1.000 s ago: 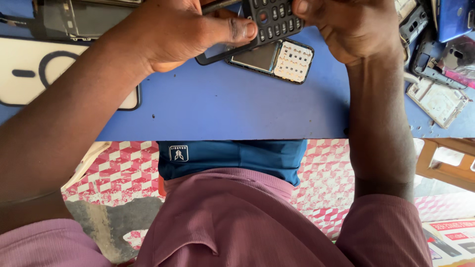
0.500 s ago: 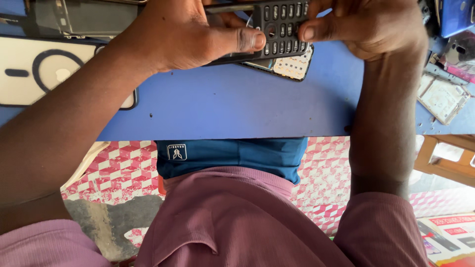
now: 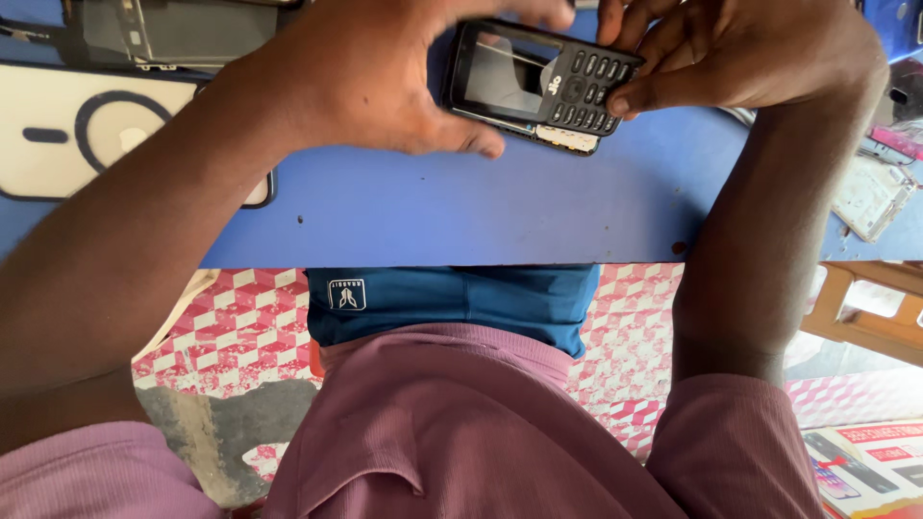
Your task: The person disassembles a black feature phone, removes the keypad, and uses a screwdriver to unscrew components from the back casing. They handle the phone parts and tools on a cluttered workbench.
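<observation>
Both of my hands hold a black keypad phone (image 3: 540, 85) above the blue table top (image 3: 461, 207). My left hand (image 3: 370, 72) grips its screen end, thumb under the lower edge. At the keypad end, my right hand (image 3: 740, 53) pinches it, fingertips on the keys. The screen is dark and reflects light. A pale part shows under the phone's lower edge; what it is I cannot tell.
A white phone case with a dark ring (image 3: 91, 135) lies at the left on the table. A dark device (image 3: 183, 29) sits at the back left. Small phone parts (image 3: 875, 192) lie at the right edge. A wooden frame (image 3: 865, 308) and a red-and-white patterned floor (image 3: 240, 317) lie below.
The view has dropped, so the whole phone with its screen shows now. Both hands still hold it. The second phone seen under it earlier is hidden.
</observation>
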